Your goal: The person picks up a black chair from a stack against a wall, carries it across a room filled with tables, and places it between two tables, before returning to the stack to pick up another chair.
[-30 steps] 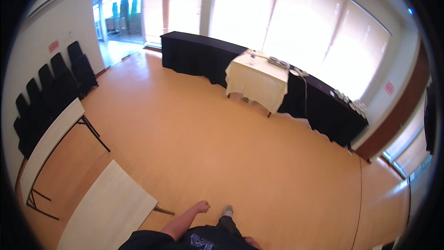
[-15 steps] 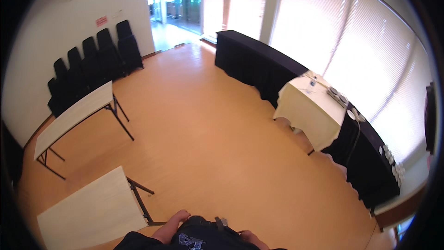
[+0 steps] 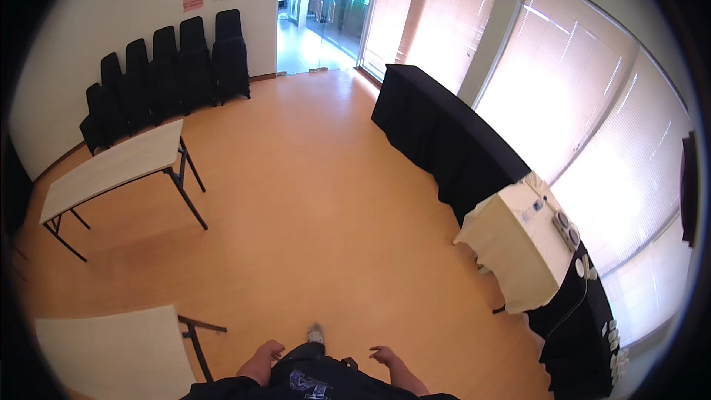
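Observation:
My left hand hangs at my left side, its fingers loosely bent and apart with nothing seen in them. On the other side, my right hand is held out from my body, empty, fingers apart. Between them one shoe shows on the orange-brown floor. Nearest my left hand is a pale-topped folding table at the lower left, which the hand does not touch.
Another folding table stands farther left, before stacked black-covered chairs. Along the right, a black-draped table adjoins a cream-clothed table with a bottle and a double-plate hob. Glass doors are at the back.
I have moved forward and my view has turned left. My right hand has come out from my side into clearer view, and a shoe now shows ahead of me.

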{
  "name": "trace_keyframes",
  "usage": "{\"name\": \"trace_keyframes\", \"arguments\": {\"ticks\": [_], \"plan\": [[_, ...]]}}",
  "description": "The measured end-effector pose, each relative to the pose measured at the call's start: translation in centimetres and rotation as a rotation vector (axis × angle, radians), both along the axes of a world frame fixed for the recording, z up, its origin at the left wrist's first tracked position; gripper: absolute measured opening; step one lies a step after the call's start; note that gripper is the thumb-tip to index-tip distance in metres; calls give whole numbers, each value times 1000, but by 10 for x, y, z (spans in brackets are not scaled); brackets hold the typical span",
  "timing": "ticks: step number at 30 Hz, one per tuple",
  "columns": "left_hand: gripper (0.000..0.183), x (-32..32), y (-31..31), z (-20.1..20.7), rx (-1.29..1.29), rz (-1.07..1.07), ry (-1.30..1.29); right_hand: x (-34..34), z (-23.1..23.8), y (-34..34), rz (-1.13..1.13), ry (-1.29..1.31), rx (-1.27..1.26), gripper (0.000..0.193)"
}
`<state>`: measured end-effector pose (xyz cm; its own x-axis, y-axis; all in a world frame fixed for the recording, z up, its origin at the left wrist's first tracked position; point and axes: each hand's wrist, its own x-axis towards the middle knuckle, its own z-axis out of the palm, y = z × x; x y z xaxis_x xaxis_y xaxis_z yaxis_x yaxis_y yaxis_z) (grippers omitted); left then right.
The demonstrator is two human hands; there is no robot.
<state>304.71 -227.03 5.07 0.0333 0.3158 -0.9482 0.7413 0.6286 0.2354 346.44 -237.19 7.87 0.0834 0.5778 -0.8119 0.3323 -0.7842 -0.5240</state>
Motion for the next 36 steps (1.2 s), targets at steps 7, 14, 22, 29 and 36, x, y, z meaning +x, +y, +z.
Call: {"name": "trace_keyframes", "arguments": {"ticks": [7,14,22,29,36], "plan": [[26,28,186,24,204,118,-109,12,-7,111,73,10,-116,40],[26,60,300,30,257,168,-209,58,-65,231,152,39,-258,56],[28,14,366,9,24,378,56,64,29,472,880,-126,-223,88],[29,41,511,48,219,639,5,62,-36,735,833,-59,-184,77],[31,42,631,31,370,137,-97,-6,0,905,699,68,-23,54]]}}
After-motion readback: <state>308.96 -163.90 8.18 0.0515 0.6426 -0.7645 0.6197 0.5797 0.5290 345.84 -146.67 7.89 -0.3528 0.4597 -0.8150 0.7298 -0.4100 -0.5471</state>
